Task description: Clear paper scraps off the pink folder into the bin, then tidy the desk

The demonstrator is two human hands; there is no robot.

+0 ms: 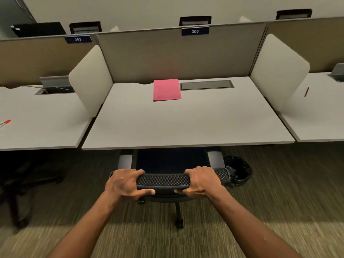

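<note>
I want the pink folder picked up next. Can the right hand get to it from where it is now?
Probably not without stepping closer. The right hand grips the chair backrest, and the pink folder lies at the far edge of the desk, with the chair tucked in between. Nothing lies on the desk before it.

Red-capped pen lying at the far left edge, blue number plate reading 306 hanging upper centre, grey recessed cable hatch sitting centre right.

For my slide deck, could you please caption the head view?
Both hands, left and right, grip the chair back at the desk holding the pink folder.
</note>
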